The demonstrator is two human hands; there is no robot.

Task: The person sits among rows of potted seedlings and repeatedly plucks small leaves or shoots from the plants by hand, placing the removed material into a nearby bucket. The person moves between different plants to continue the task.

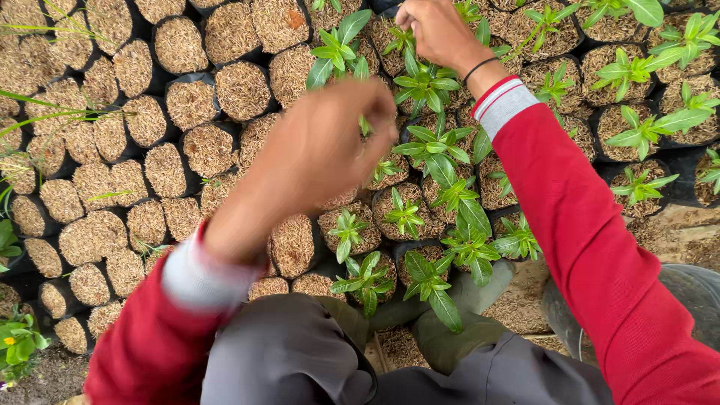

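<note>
While the head camera looks straight down over the person's knees, the left hand (pixel 322 150) hangs in the middle of the frame, motion-blurred, fingers drawn together near a seedling's leaves (pixel 365 124); whether it actually pinches anything, I cannot tell through the blur. The right hand (pixel 435 30) is stretched far forward to the top edge, curled closed among the green shoots there, with a dark band at the wrist, and what its fingertips grip (if anything) is hidden behind the knuckles. Both arms wear red sleeves (pixel 600 255) with grey cuffs. Under the hands lies a packed bed of black nursery bags (pixel 217 90) topped with straw-coloured husk: the bags on the left stand bare, while those in the middle and right each carry a small leafy seedling (pixel 439 161). The nearest planted bags sit just beyond the grey trousers (pixel 300 352) and a green boot (pixel 450 337). By the look of it, the work in hand is tending or setting seedlings along the border between planted and bare bags, roughly midway across the bed. The next move, I judge, calls for a light, precise pinch at the stem (those leaves look tender) and a steady reach that does not brush the neighbouring shoots.
</note>
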